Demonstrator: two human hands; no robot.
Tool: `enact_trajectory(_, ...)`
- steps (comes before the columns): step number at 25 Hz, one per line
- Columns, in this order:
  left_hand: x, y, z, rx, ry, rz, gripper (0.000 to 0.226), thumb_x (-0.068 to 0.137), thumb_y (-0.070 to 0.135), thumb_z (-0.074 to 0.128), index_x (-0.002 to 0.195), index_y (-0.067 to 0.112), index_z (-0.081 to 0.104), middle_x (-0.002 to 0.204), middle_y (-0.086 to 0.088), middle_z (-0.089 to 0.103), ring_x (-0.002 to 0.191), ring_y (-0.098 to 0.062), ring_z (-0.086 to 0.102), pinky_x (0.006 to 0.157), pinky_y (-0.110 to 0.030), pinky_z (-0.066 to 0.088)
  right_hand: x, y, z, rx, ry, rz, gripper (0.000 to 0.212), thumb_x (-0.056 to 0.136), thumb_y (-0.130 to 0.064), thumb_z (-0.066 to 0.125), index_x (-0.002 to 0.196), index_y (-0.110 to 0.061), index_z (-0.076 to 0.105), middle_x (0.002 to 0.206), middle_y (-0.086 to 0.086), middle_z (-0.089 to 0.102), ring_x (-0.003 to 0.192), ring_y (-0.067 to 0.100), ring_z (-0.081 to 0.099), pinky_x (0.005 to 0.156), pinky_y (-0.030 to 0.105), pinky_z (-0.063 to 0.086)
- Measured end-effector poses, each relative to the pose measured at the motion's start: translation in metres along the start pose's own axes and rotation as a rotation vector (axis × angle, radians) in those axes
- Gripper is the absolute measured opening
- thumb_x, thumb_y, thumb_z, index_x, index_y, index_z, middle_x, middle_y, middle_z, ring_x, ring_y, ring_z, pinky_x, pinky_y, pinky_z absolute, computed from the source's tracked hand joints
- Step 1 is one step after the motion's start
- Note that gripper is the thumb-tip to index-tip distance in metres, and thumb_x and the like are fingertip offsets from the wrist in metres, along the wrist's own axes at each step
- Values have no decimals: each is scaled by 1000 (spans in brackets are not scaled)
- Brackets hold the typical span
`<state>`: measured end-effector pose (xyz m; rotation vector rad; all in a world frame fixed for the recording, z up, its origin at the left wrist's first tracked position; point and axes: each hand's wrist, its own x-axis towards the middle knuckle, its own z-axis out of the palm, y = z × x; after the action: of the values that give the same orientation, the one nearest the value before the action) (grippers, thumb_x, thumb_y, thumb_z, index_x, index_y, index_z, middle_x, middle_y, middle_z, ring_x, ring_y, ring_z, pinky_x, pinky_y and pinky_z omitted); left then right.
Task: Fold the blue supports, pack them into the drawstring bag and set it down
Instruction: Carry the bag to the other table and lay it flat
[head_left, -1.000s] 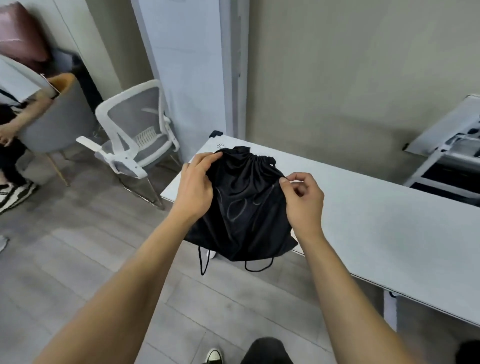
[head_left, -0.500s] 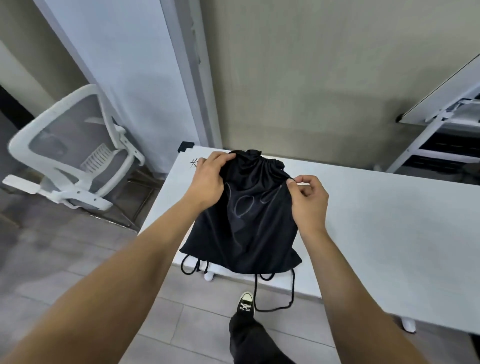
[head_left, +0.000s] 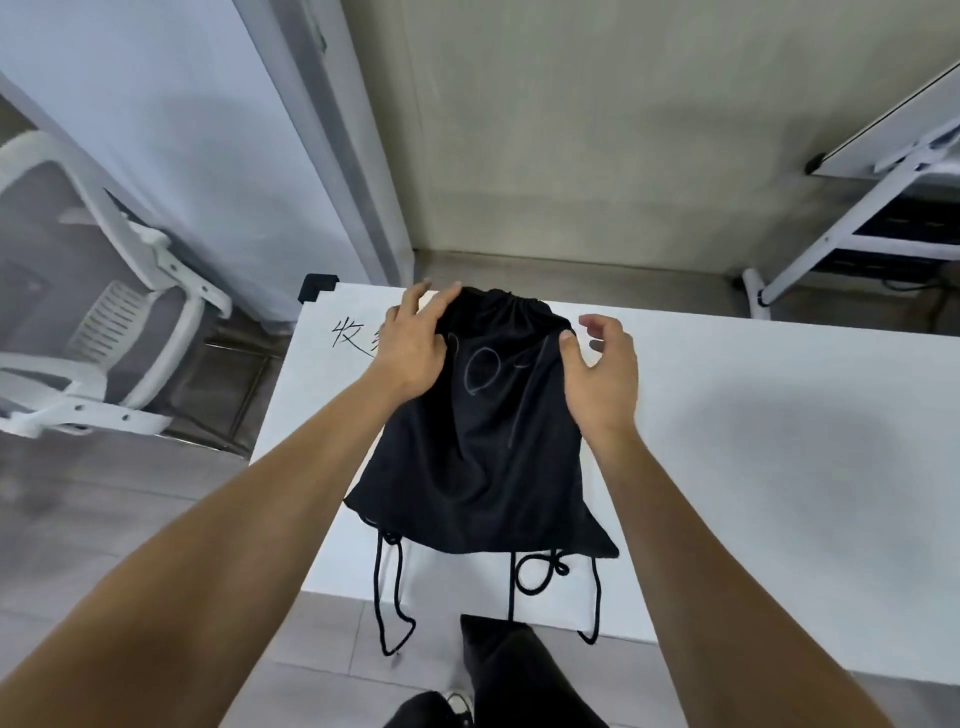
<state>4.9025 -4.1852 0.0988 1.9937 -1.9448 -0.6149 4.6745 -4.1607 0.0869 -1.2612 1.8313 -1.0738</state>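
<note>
The black drawstring bag (head_left: 485, 447) lies flat on the white table (head_left: 753, 467), its cinched mouth pointing away from me and its cords hanging over the near edge. My left hand (head_left: 415, 343) rests on the bag's upper left corner with fingers spread and nearly straight. My right hand (head_left: 600, 369) hovers at the upper right corner, fingers loosely curved and apart, thumb touching the fabric and holding nothing. No blue supports are visible; the bag looks filled.
Handwritten marks (head_left: 353, 335) sit on the table beside my left hand. A white mesh office chair (head_left: 88, 322) stands to the left on the floor. A white metal stand (head_left: 857, 208) is at the far right. My leg and shoe (head_left: 498, 675) are below the table edge.
Both hands have released their pinch on the bag's top corners and opened. The bag now rests fully on the table, and the view has tilted further down and closer.
</note>
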Motion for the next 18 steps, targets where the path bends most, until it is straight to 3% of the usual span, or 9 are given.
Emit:
enact_trajectory(3,-33,-29,21,-12,39,-59,59,96,13,46,153,29,34,159,-7,32,137,-36,38,115,-49,30,-27,31,13,-277,-28,-129,30,99,-35,56,127,-26,58,129,-5,61,118,18,56,102,36,39)
enact_trajectory(6,-81,-63,40,-180,0,-176,53,103,22,43,155,19,30,157,-10,33,141,-34,37,117,-46,30,-52,56,21,-362,-154,-153,41,101,-35,52,141,-26,51,145,-4,53,132,21,49,109,39,35)
enact_trajectory(9,-124,-93,46,-277,-15,-321,56,104,24,40,157,15,24,159,-8,31,142,-30,34,118,-43,27,-65,63,13,-359,-41,-142,49,101,-35,50,148,-27,40,154,-2,43,140,18,39,114,41,31)
enact_trajectory(14,-195,-114,69,-245,-288,-548,77,83,47,61,148,20,31,147,-9,41,132,-37,37,109,-49,36,-145,99,-4,-396,167,313,45,94,-21,47,138,-15,44,134,12,55,120,33,51,102,49,35)
enact_trajectory(16,-211,-107,79,-154,-326,-562,94,74,62,70,147,19,29,140,-7,42,129,-36,39,107,-47,38,-177,114,-4,-456,110,489,47,92,-25,49,136,-11,44,133,16,54,120,37,49,100,51,35)
enact_trajectory(18,-219,-101,86,-47,-342,-594,107,66,74,71,144,13,29,137,-5,41,131,-35,39,103,-47,41,-200,118,1,-520,12,576,59,86,-41,52,136,-12,40,135,15,51,120,38,48,101,51,36)
